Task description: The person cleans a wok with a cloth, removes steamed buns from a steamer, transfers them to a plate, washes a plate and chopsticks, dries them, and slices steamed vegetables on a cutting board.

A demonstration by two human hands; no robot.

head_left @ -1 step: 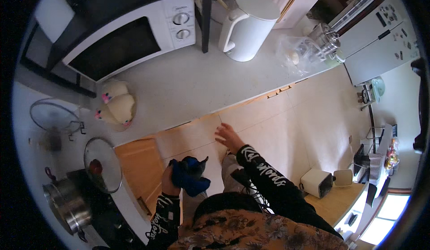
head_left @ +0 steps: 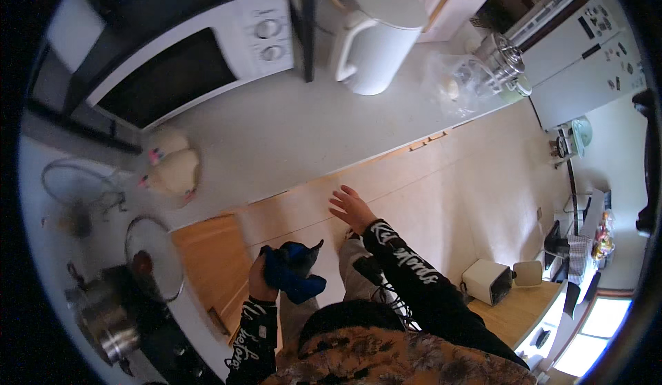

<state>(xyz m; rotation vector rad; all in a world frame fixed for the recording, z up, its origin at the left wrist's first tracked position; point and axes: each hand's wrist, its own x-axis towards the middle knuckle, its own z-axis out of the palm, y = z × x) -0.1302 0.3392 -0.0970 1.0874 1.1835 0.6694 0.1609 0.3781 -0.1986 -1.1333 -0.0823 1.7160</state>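
Clamping a bunched blue cloth (head_left: pixel 295 288) in the fingers of the left hand (head_left: pixel 259 280), short of the front edge of the counter (head_left: pixel 276 126). Holding nothing in the right hand (head_left: pixel 352 209), with fingers apart, nearer that edge. Seemingly done with grasping; cannot judge the remainder.

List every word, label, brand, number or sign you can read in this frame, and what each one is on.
None can be read with confidence.
Right sleeve: white stylised lettering, too blurred to quote.
Left sleeve: white lettering, also too blurred.
Microwave: small marks around the dials, too small to read.
Fridge: dark patches on the doors; any text is too small.
Blue cloth bundle in the left hand: no text visible.
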